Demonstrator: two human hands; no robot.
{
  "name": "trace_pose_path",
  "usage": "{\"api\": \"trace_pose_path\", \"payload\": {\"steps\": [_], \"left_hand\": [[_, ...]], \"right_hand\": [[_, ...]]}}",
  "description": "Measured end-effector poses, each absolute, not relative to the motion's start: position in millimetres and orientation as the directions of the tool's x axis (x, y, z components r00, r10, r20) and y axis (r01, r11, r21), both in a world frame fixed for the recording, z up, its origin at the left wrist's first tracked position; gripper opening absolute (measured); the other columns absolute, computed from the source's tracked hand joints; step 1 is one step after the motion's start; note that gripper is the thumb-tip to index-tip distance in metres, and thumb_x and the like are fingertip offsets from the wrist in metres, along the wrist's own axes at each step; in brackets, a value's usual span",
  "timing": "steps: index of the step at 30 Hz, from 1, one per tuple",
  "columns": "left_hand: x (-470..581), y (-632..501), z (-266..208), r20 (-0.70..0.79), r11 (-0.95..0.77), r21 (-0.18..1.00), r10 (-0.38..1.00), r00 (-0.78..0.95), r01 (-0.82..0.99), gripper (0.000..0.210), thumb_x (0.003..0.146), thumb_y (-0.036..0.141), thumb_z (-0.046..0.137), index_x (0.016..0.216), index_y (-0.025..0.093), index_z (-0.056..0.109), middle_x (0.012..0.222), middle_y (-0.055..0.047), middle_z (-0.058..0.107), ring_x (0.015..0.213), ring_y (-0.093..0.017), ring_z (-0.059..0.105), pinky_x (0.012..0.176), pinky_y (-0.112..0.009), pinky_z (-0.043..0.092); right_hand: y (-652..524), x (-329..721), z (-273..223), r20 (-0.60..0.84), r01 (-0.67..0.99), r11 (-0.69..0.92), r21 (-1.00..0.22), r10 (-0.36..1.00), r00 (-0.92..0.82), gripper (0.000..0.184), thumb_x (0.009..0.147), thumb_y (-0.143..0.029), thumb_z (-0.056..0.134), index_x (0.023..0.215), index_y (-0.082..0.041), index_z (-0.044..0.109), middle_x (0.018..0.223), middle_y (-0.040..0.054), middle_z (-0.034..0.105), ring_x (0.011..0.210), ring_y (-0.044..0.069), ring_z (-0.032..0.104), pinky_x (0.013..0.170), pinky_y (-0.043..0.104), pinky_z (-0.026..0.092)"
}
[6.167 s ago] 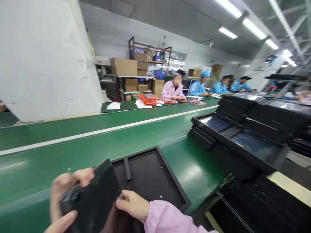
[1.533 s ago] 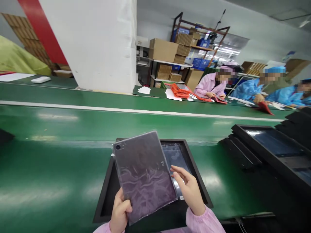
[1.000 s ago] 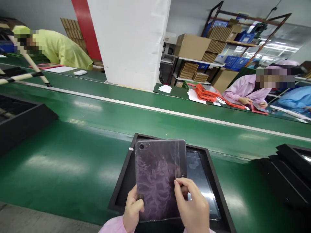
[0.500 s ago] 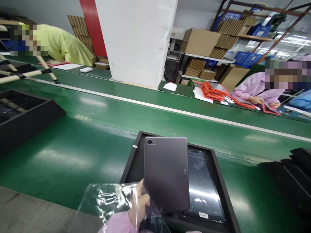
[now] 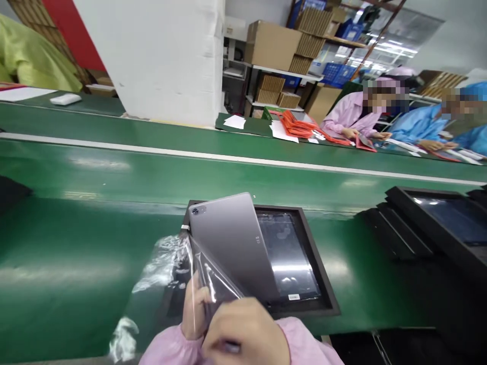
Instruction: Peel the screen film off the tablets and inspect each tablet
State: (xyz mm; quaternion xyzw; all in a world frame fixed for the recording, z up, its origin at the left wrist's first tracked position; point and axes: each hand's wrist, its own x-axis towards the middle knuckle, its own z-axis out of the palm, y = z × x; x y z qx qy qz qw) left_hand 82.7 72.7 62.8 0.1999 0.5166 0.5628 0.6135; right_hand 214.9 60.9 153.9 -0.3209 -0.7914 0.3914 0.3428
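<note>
The left hand (image 5: 194, 309), upright at the tray's lower left, grips the grey tablet (image 5: 233, 243) by its lower edge, thumb lying on the back. The right hand (image 5: 245, 332), blurred, is curled knuckles up at the tray's near edge; I cannot tell whether it pinches the clear film (image 5: 162, 263), which spreads past the tray's left side. The tablet tilts over the left half of the black tray (image 5: 318, 263); a dark-screened panel (image 5: 287, 253) lies in the tray's right half, on the green surface (image 5: 76, 248).
</note>
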Motion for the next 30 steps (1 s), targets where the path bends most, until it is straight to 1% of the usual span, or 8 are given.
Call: {"api": "trace_pose_path", "payload": {"steps": [3, 5, 8, 13, 17, 22, 26, 30], "left_hand": [[83, 77, 69, -0.466, 0.301, 0.783, 0.863, -0.193, -0.545, 0.029, 0.041, 0.016, 0.052, 0.069, 0.018, 0.061, 0.055, 0.005, 0.049, 0.051, -0.01, 0.036, 0.047, -0.021, 0.031], [84, 78, 71, -0.508, 0.319, 0.756, 0.837, -0.204, -0.572, 0.032, 0.039, 0.015, 0.052, 0.069, 0.017, 0.061, 0.056, 0.005, 0.052, 0.053, -0.01, 0.039, 0.049, -0.02, 0.034], [83, 79, 71, -0.508, 0.331, 0.737, 0.846, -0.161, -0.589, 0.038, 0.039, 0.014, 0.053, 0.075, 0.017, 0.065, 0.06, 0.003, 0.056, 0.055, -0.012, 0.042, 0.051, -0.022, 0.037], [82, 77, 72, -0.491, 0.389, 0.726, 0.871, -0.031, -0.567, 0.041, 0.044, 0.015, 0.055, 0.084, 0.016, 0.068, 0.065, 0.002, 0.06, 0.056, -0.013, 0.046, 0.052, -0.023, 0.037], [83, 77, 72, -0.512, 0.533, 0.655, 0.834, 0.204, -0.536, 0.051, 0.053, 0.017, 0.058, 0.102, 0.017, 0.072, 0.091, -0.004, 0.073, 0.081, -0.022, 0.065, 0.069, -0.028, 0.05], [87, 76, 70, -0.382, 0.429, 0.813, 0.903, 0.195, -0.394, 0.062, 0.074, 0.033, 0.07, 0.135, 0.024, 0.062, 0.146, -0.008, 0.056, 0.141, -0.029, 0.044, 0.114, -0.039, 0.038], [75, 69, 79, -0.323, 0.358, 0.821, 0.934, 0.155, -0.445, 0.071, 0.077, 0.053, 0.072, 0.141, 0.027, 0.056, 0.153, -0.008, 0.049, 0.146, -0.031, 0.037, 0.118, -0.045, 0.037], [43, 68, 82, -0.484, 0.434, 0.752, 0.875, 0.033, -0.496, 0.073, 0.075, 0.064, 0.07, 0.138, 0.028, 0.059, 0.144, -0.007, 0.059, 0.141, -0.035, 0.044, 0.119, -0.051, 0.037]], "right_hand": [[75, 240, 164, 0.375, 0.376, 0.376, -0.847, 0.924, -0.077, 0.011, 0.088, -0.017, 0.062, 0.08, -0.022, 0.067, 0.075, 0.0008, 0.07, 0.067, 0.013, 0.065, 0.064, 0.024, 0.052], [85, 261, 161, 0.397, 0.414, 0.273, -0.868, 0.883, 0.251, 0.006, 0.088, -0.023, 0.063, 0.09, -0.022, 0.068, 0.084, 0.0042, 0.07, 0.073, 0.015, 0.066, 0.067, 0.025, 0.055], [93, 286, 146, 0.246, 0.304, 0.117, -0.945, 0.868, 0.432, 0.033, 0.083, -0.035, 0.068, 0.113, -0.021, 0.065, 0.102, 0.0104, 0.07, 0.086, 0.02, 0.069, 0.074, 0.032, 0.059], [86, 291, 130, -0.197, -0.039, -0.197, -0.98, 0.98, -0.005, 0.047, 0.076, -0.038, 0.073, 0.119, -0.021, 0.063, 0.117, 0.0111, 0.071, 0.104, 0.025, 0.069, 0.097, 0.042, 0.054], [80, 296, 144, -0.297, -0.136, -0.303, -0.943, 0.953, -0.066, 0.041, 0.078, -0.033, 0.069, 0.116, -0.019, 0.065, 0.106, 0.0083, 0.076, 0.092, 0.023, 0.073, 0.084, 0.036, 0.057], [75, 292, 183, -0.178, 0.091, -0.176, -0.98, 0.984, -0.017, 0.047, 0.08, -0.029, 0.061, 0.125, -0.018, 0.064, 0.1, 0.0076, 0.077, 0.085, 0.023, 0.074, 0.075, 0.034, 0.059], [61, 257, 194, 0.023, 0.486, 0.061, -0.872, 0.996, -0.084, 0.058, 0.08, -0.022, 0.059, 0.138, -0.022, 0.058, 0.108, 0.0076, 0.077, 0.088, 0.026, 0.075, 0.073, 0.035, 0.061], [48, 241, 183, 0.018, 0.399, 0.144, -0.905, 0.953, -0.304, 0.044, 0.079, -0.022, 0.065, 0.122, -0.027, 0.072, 0.106, 0.0045, 0.078, 0.089, 0.023, 0.077, 0.078, 0.031, 0.062]]}}
